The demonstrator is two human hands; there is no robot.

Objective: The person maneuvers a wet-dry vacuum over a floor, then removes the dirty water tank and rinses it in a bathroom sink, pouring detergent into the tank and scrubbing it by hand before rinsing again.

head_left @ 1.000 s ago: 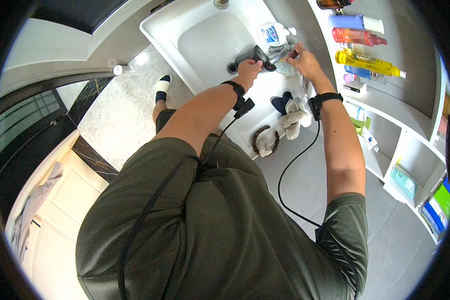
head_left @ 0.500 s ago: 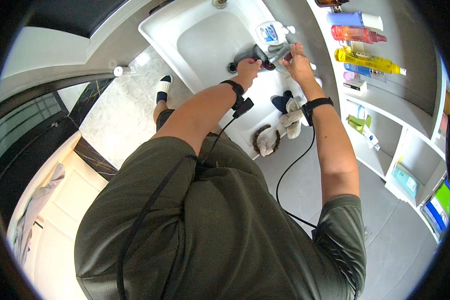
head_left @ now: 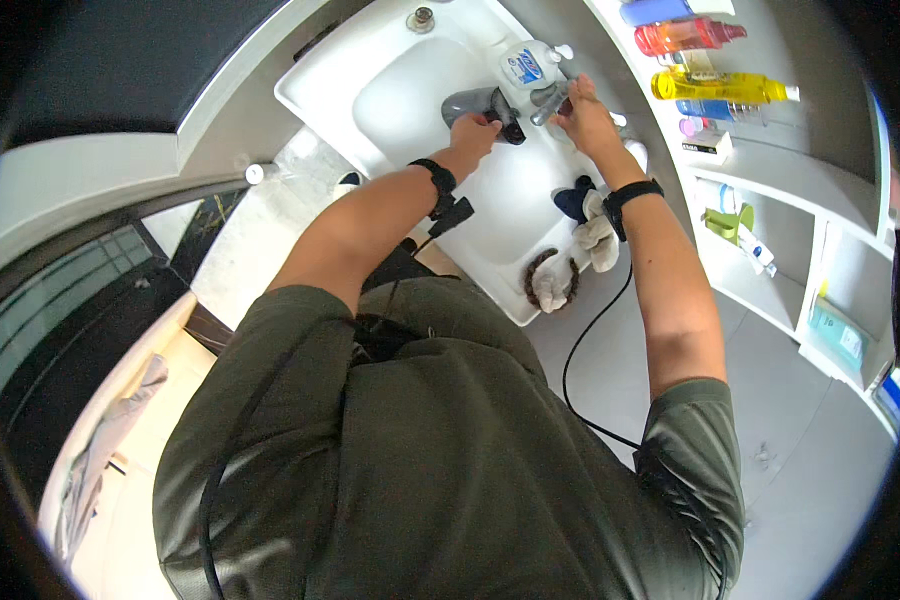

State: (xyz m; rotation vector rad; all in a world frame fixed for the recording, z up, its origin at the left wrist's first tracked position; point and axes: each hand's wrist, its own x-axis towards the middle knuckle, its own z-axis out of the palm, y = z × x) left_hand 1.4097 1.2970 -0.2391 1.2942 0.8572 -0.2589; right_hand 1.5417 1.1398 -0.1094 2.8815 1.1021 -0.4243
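My left hand (head_left: 475, 135) is closed on a smoky grey, see-through container with a black end (head_left: 467, 103). It is held tilted over the white sink (head_left: 390, 110), and my fingers hide part of it. My right hand (head_left: 587, 122) is at the grey metal tap (head_left: 548, 108), fingers bent around its upper part; the handle itself is mostly covered. A clear pump bottle with a blue label (head_left: 528, 66) stands on the sink's back ledge, just beyond the tap.
Dark and pale cloths (head_left: 597, 243) lie on the sink's right side, near a brown-edged headband-like item (head_left: 550, 280). On the right, a white shelf unit (head_left: 810, 195) holds several bottles, including a yellow one (head_left: 720, 87). A black cable (head_left: 570, 385) hangs from my right wrist.
The grey container in my left hand has moved left, away from the tap and over the basin. My right hand stays at the tap. The whole view has shifted a little.
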